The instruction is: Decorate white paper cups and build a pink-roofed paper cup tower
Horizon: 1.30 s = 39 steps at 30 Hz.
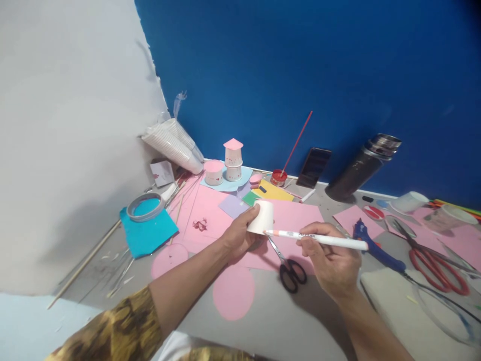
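Observation:
My left hand [242, 230] is closed around a white paper cup [265, 216], held tilted above the pink paper. In my right hand [334, 260] is a white acrylic marker [330, 239] with a peach-coloured tip end. The marker's tip meets the cup's lower edge or hovers just by it; I cannot tell which. Under my hands lie black-handled scissors [288, 273] with their blades pointing toward the cup. A pink paper circle [233, 293] is on the table in front of me. Behind the cup stands a small tower of decorated cups [233, 161] with a pink cone roof.
Stacked cups [175, 145] lean in the left corner. A roll of tape [146, 206] rests on blue felt [150, 234]. To the right are a blue glue gun [378, 248], red-handled scissors [438, 268] and a dark flask [356, 173]. A phone [314, 167] leans against the blue wall.

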### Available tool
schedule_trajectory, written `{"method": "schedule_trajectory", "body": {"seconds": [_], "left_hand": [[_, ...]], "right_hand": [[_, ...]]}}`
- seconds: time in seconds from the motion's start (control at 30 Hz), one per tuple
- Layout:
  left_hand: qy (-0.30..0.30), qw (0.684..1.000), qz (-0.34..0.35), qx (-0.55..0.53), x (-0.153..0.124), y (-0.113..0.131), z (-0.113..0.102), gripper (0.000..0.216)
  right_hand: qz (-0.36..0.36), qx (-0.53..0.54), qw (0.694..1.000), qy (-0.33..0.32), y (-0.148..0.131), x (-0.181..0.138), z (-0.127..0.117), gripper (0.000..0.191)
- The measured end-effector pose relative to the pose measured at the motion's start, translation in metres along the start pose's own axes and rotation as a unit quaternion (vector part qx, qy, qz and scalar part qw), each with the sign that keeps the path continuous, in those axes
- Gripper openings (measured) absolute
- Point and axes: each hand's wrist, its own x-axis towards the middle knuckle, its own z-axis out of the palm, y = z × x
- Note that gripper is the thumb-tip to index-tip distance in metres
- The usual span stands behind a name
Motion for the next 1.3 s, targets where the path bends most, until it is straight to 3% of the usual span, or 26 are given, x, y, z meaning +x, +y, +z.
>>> {"method": "schedule_trajectory", "body": {"seconds": [0.4, 1.07, 1.3], "left_hand": [[-0.019, 0.999, 0.032, 0.02, -0.0003, -0.0031, -0.0001, 0.038], [-0.031, 0.999, 0.027, -0.005, -0.0014, -0.0051, -0.0007, 0.034], [-0.045, 0.998, 0.047, 0.016, -0.001, -0.0067, -0.0022, 0.043]], "right_hand": [[0.006, 0.0, 1.0, -0.027, 0.0025, -0.0017, 0.0011, 0.011], [0.003, -0.02, 0.999, 0.033, 0.0037, 0.0023, 0.0017, 0.009], [0.005, -0.029, 1.0, 0.012, 0.0028, 0.0023, 0.0, 0.008]]}}
